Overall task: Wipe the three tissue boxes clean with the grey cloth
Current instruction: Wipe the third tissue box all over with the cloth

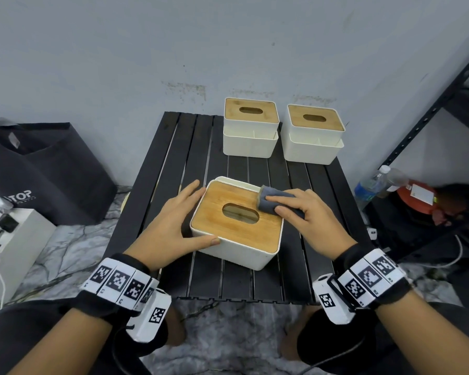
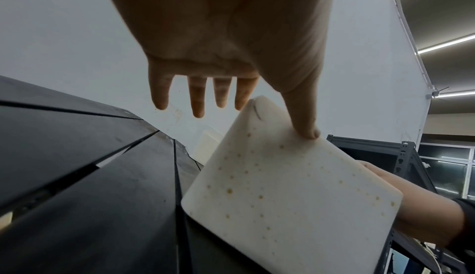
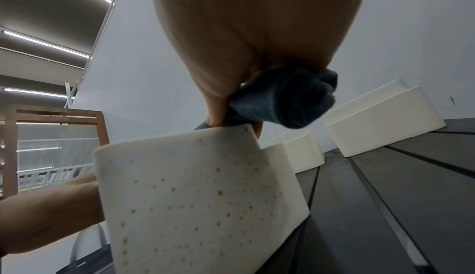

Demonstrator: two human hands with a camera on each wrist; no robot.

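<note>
The nearest tissue box (image 1: 236, 226), white with a bamboo lid, sits slightly turned in the middle of the black slatted table (image 1: 173, 163). My left hand (image 1: 171, 226) braces its left corner: the thumb lies along the front edge and the straight fingers reach past the back-left corner. My right hand (image 1: 306, 215) grips the bunched grey cloth (image 1: 275, 201) and presses it on the lid's back-right part. In the right wrist view the cloth (image 3: 287, 99) is pinched above the speckled box wall (image 3: 200, 197). Two more tissue boxes (image 1: 251, 128) (image 1: 313, 133) stand side by side at the table's back.
A black bag (image 1: 44, 169) and a white box with cables (image 1: 11, 239) sit on the floor to the left. A black metal shelf (image 1: 431, 109) rises on the right, with a water bottle (image 1: 377, 182) and a red item (image 1: 414, 198) at its foot. A wall stands close behind the table.
</note>
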